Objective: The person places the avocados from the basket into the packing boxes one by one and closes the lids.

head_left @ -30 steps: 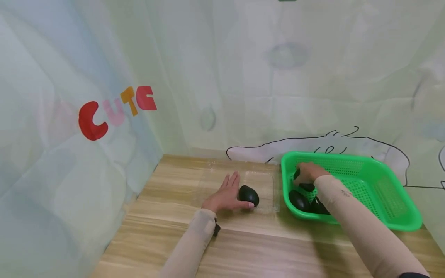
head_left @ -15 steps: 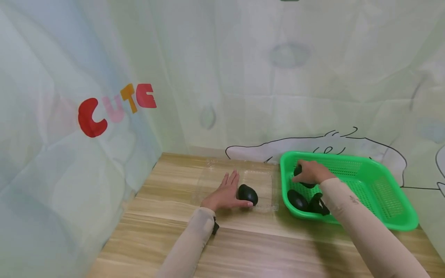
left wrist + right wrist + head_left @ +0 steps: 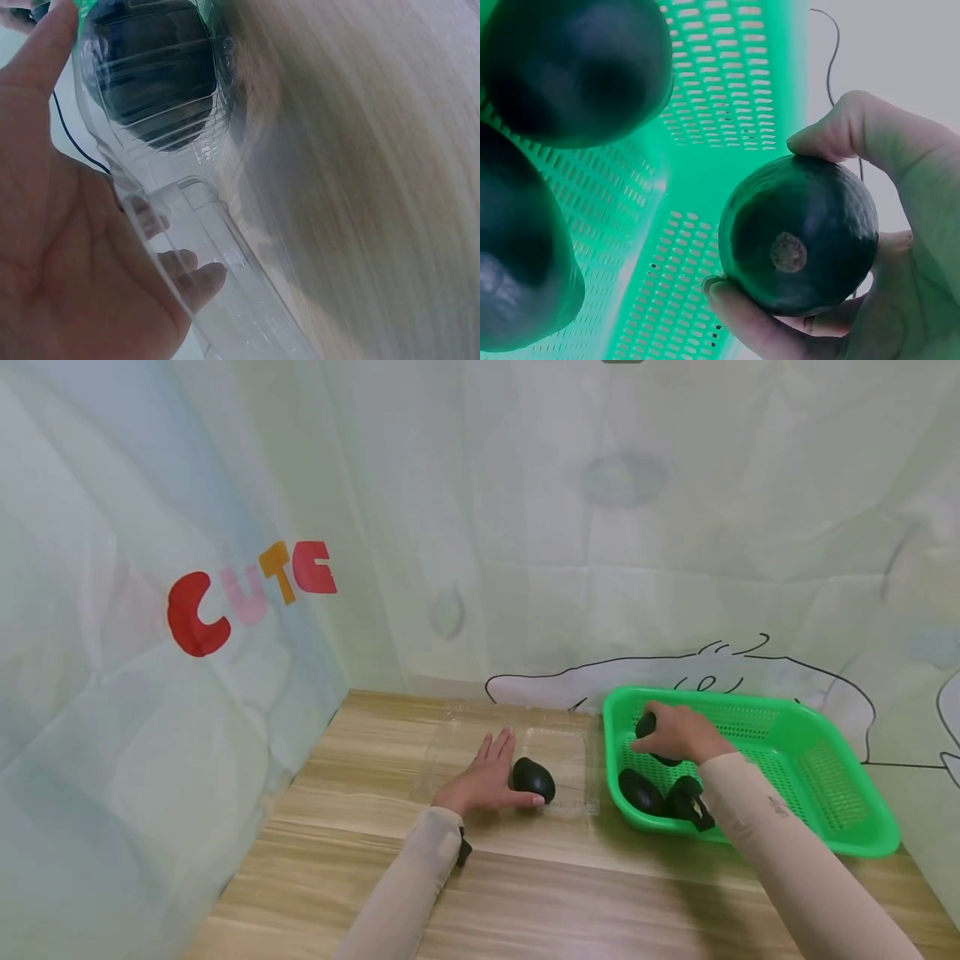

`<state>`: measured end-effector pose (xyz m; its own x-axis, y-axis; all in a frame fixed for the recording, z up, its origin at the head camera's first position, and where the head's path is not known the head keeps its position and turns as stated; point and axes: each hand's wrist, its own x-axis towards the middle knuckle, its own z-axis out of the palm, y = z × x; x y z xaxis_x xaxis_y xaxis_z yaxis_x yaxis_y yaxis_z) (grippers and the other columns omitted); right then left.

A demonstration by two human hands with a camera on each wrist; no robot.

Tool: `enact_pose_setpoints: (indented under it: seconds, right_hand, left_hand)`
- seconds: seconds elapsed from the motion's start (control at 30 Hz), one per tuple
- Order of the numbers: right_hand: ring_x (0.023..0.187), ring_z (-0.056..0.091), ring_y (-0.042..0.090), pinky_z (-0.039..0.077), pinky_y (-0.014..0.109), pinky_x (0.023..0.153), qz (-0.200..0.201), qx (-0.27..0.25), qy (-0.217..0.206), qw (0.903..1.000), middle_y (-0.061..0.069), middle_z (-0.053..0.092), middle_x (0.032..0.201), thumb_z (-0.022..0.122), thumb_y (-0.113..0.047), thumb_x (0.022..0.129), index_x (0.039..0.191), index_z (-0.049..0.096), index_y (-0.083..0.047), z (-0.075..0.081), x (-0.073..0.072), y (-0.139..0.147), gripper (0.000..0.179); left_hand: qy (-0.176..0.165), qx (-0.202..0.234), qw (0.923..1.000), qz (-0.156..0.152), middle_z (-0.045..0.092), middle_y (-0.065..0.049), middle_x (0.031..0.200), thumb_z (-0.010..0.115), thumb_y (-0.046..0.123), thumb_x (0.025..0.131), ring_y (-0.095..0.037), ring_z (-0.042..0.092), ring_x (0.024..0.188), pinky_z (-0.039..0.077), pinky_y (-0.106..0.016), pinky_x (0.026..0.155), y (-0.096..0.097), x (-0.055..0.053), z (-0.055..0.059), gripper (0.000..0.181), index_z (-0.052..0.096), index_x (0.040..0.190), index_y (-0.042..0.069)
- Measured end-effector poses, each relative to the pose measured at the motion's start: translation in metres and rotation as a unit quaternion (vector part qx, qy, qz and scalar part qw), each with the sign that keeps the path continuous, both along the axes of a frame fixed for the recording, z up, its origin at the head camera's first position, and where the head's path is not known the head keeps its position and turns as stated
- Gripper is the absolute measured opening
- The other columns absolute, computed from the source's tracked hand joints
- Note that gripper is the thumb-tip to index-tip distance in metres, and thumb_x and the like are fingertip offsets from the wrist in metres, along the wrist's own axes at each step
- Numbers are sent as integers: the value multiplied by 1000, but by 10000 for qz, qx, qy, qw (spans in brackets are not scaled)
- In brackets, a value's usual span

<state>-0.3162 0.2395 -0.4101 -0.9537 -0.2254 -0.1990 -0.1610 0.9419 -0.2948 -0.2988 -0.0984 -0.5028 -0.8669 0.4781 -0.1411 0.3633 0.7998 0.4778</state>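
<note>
Rising behind my work, a pale sheet (image 3: 517,527) hangs over the back of the wooden table (image 3: 540,893). On the right stands the green basket (image 3: 832,777), and just beside its left rim lies the clear box (image 3: 557,745). My right hand (image 3: 681,732) is at the basket's left end, thumb and fingers curled around the held fruit (image 3: 799,232), which sits between them, its round stem scar showing. Whether this fruit touches the basket I cannot tell; the left rim stands between it and the box. My left hand (image 3: 487,783) lies at the box, fingers extended and thumb spread away from them, not closed on anything; the thumb runs along the near side of the boxed fruit (image 3: 534,781), in the box's right part. Two more dark ones, the far fruit (image 3: 577,71) and the near fruit (image 3: 521,247) in the right wrist view, lie in the basket, apart from my grip.
</note>
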Motion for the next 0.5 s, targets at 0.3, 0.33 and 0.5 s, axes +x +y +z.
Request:
enact_pose_setpoints:
  seconds: [0.3, 0.33, 0.5]
  right_hand:
    - [90, 61, 35, 51, 47, 72, -50, -183, 240, 9995, 22, 65, 108, 70, -46, 89, 146, 44, 2, 7, 15, -1, 79]
    - [86, 60, 32, 49, 45, 69, -50, -220, 277, 9994, 19, 65, 104, 70, -47, 89, 144, 45, 2, 8, 17, 0, 78]
    - [80, 58, 28, 47, 41, 64, -121, -374, 428, 9983, 15, 65, 98, 70, -47, 90, 142, 47, 1, 11, 28, 1, 75]
  left_hand:
    - [18, -24, 10000, -28, -5, -14, 171, 68, 71, 83, -40, -6, 156, 13, -50, 126, 0, -1, -1, 124, 4, 163, 1]
    - [21, -16, 10000, -34, -5, -14, 171, 68, 71, 83, -40, -6, 156, 12, -50, 126, 0, 0, -1, 124, 4, 163, 1]
    - [24, 65, 10000, -42, -5, -14, 171, 68, 71, 83, -40, -6, 156, 11, -50, 126, -1, 1, -1, 124, 4, 163, 1]
